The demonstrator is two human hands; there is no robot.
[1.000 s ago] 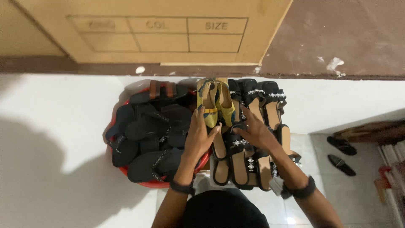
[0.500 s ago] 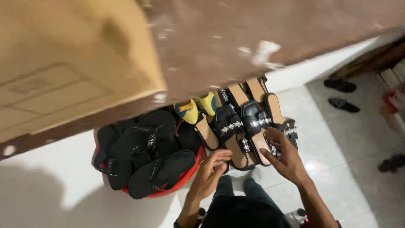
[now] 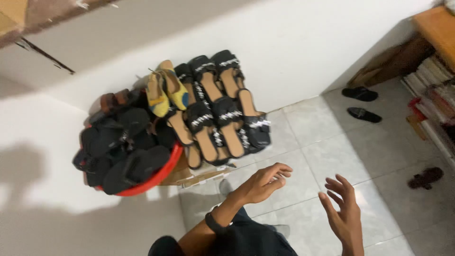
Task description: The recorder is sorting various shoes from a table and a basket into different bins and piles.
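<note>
Against the white wall, the row of black strapped sandals lies with long axes running from wall toward the person, beside a red basin, while left hand and right hand hover empty, fingers spread.

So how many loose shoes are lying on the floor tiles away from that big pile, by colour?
Black slippers: 2
Dark brown sandal: 1
Total: 3
</note>
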